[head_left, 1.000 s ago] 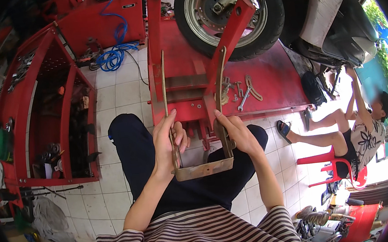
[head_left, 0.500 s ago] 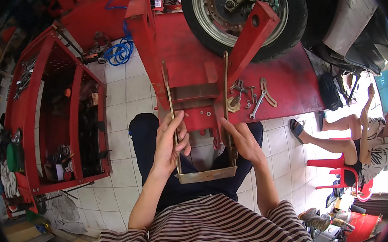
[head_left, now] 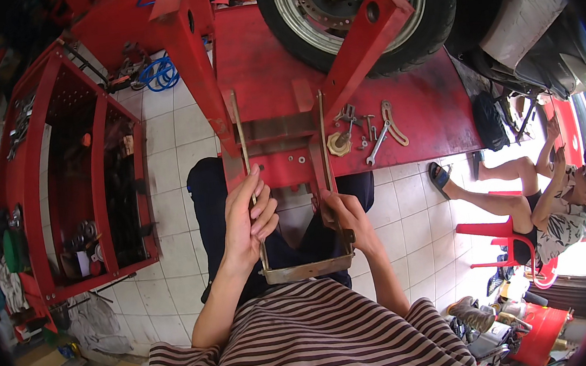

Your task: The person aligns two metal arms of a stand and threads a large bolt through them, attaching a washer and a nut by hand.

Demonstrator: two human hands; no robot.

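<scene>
Both my hands hold a worn metal U-shaped bracket (head_left: 308, 272) with two long, thin arms. Its crosspiece is toward my body, and its arms point away, between the red uprights of the stand. My left hand (head_left: 246, 219) grips the left arm, thumb and fingers closed round it. The right arm is pinched in my right hand (head_left: 350, 218), whose fingertips are partly hidden. At their far ends the bracket arms lie beside the left red upright (head_left: 199, 72) and the right red upright (head_left: 364, 38); contact cannot be made out.
On the red bench (head_left: 434, 113) lie a wrench (head_left: 377, 148), a slotted curved plate (head_left: 394, 124), bolts and small nuts. A motorcycle wheel (head_left: 270, 16) stands beyond. Left is a red tool cart (head_left: 47, 228); right, a seated person (head_left: 556, 207) on a red chair (head_left: 492, 234).
The bracket has drawn slightly toward me and tilted, its far ends leaning left. Both hands have moved with it, still gripping. The whole view has shifted a little.
</scene>
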